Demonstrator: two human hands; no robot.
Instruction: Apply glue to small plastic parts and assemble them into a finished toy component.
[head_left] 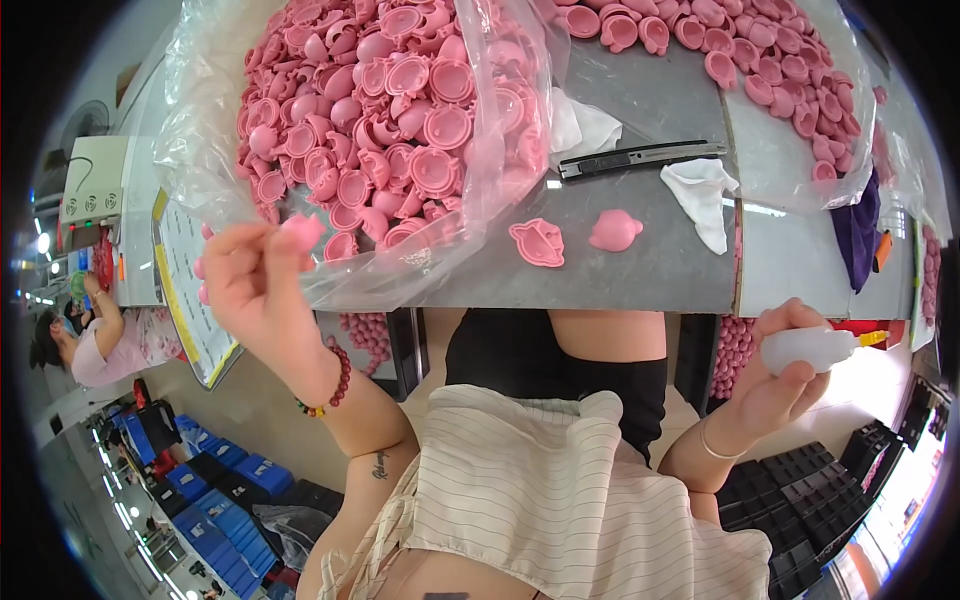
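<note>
A left hand [255, 285] pinches a small pink plastic part [303, 230] near the bag of pink shells [390, 130], while the right hand [785, 375] grips a squeeze bottle [815, 348]. Squeezing too hard could spill liquid off the table [650, 260].

grey worktable [640, 262] | clear bag of pink shells [400, 130] | utility knife [640, 157] | white cloth [705, 195] | two loose pink shells [575, 238]

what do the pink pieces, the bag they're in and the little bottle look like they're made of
Pink pieces: probably moulded plastic or rubber, with a smooth, slightly glossy finish and identical shapes. Bag: thin clear plastic film, wrinkled, with shiny glare. Bottle in the right hand: translucent whitish plastic, likely soft, with an orange tip.
</note>
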